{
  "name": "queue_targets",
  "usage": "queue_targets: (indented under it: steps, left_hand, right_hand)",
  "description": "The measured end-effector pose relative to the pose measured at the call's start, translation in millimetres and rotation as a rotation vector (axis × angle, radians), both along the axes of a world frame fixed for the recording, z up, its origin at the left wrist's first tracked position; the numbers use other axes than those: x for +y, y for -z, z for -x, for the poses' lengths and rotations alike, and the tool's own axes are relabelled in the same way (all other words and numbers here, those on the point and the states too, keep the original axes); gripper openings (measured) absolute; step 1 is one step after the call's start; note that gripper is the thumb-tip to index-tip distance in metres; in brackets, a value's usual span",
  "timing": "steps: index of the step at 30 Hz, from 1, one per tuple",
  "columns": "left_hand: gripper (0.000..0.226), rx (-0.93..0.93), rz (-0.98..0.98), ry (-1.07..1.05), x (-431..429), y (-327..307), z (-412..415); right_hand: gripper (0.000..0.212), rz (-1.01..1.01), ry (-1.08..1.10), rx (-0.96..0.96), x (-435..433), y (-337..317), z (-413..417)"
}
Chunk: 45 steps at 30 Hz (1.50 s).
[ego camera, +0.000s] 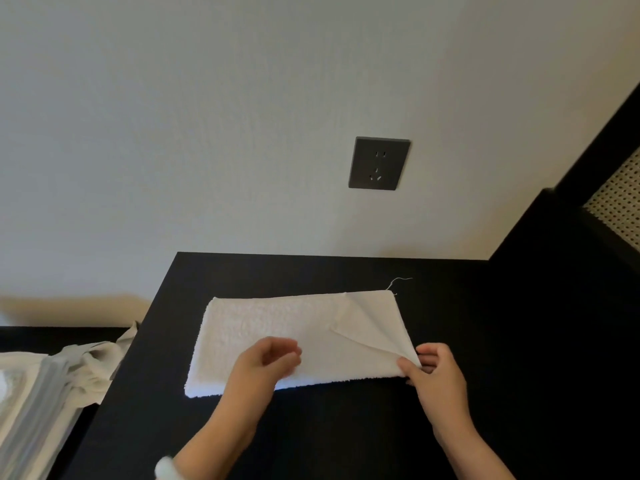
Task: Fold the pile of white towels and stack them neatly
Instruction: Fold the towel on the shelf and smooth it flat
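Note:
A white towel (pixel 263 327) lies folded into a long rectangle on the black table (pixel 346 427). Its upper layer is lifted and creased at the right end. My right hand (pixel 437 375) pinches the towel's near right corner between thumb and fingers. My left hand (pixel 266 362) hovers over the towel's near edge with its fingers loosely curled, holding nothing. A loose thread sticks out from the far right corner.
A pile of pale cloth in a bag (pixel 45 386) sits on a lower dark surface at the left. A dark wall socket (pixel 378 163) is on the white wall behind. Black furniture with a woven cane panel (pixel 620 202) stands at the right.

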<state>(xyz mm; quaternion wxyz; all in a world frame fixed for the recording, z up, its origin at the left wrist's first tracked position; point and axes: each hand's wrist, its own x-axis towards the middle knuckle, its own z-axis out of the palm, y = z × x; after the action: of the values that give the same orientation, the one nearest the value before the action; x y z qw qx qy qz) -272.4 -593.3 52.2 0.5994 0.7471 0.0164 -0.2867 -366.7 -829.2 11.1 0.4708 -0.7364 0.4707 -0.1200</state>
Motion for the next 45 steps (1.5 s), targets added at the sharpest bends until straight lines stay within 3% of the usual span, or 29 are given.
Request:
queue_targets:
  steps: [3, 6, 9, 10, 12, 14, 16, 17, 19, 21, 22, 24, 25, 28, 30, 32, 34, 37, 39, 42, 45]
  left_hand:
    - [0.020, 0.195, 0.137, -0.126, -3, 11, -13]
    - [0.022, 0.342, 0.252, -0.201, 3, 17, -19]
    - [0.024, 0.391, 0.292, -0.211, 7, 18, -23]
    - [0.024, 0.397, 0.295, -0.209, 7, 18, -24]
    - [0.026, 0.408, 0.300, -0.216, 7, 17, -24]
    - [0.026, 0.416, 0.304, -0.219, 7, 16, -24]
    - [0.026, 0.427, 0.310, -0.218, 8, 14, -23]
    - [0.026, 0.431, 0.310, -0.220, 8, 13, -23]
    - [0.026, 0.442, 0.314, -0.228, 8, 12, -23]
    - [0.026, 0.451, 0.323, -0.235, 8, 10, -22]
    - [0.027, 0.454, 0.328, -0.236, 8, 10, -22]
    - [0.027, 0.456, 0.340, -0.233, 8, 8, -20]
    - [0.027, 0.457, 0.346, -0.238, 8, 8, -18]
    - [0.026, 0.522, 0.385, -0.257, 16, 6, -7]
    - [0.031, 0.627, 0.416, -0.264, 29, 7, 6]
    - [0.046, 0.731, 0.444, -0.307, 46, 7, 18]
    - [0.046, 0.773, 0.531, -0.421, 61, 7, 27]
    - [0.030, 0.691, 0.634, -0.657, 72, 3, 30]
    - [0.042, 0.650, 0.642, -0.747, 72, 3, 24]
    - [0.056, 0.659, 0.649, -0.749, 61, 5, 7]
    - [0.054, 0.701, 0.643, -0.681, 47, 6, -6]
  right_hand:
    - [0.038, 0.018, -0.022, 0.075, -2, 0, -7]
    - [0.039, 0.146, -0.089, 0.294, -8, -7, -13]
    - [0.044, 0.624, -0.127, 0.564, -11, -11, -13]
    - [0.042, 0.785, -0.163, 0.517, -9, -11, -14]
    - [0.030, 0.973, -0.311, 0.211, 1, -8, -17]
    - [0.028, 0.938, -0.679, 0.014, 8, -11, -23]
    - [0.040, 0.880, -0.989, 0.114, 3, -6, -29]
    - [0.044, 0.953, -1.009, 0.176, -5, 0, -33]
    - [0.053, 1.020, -0.807, 0.353, -28, 13, -40]
    - [0.057, 0.777, -0.570, 0.600, -48, 10, -45]
    - [0.058, 0.678, -0.458, 0.631, -51, 3, -45]
    - [0.054, 0.578, -0.266, 0.456, -42, -11, -37]
    - [0.048, 0.448, -0.169, 0.262, -31, -18, -29]
    - [0.028, -0.322, 0.072, -0.182, 8, -41, 5]
    - [0.023, -0.808, 0.176, -0.270, 21, -44, 24]
    - [0.029, -1.077, 0.227, -0.237, 24, -40, 36]
    - [0.037, -1.197, 0.253, -0.225, 24, -39, 38]
    - [0.041, -1.207, 0.300, -0.302, 28, -41, 27]
    - [0.043, -1.195, 0.329, -0.358, 30, -43, 16]
    - [0.040, -1.208, 0.330, -0.355, 35, -45, -3]
    - [0.031, -1.224, 0.268, -0.307, 41, -46, -20]
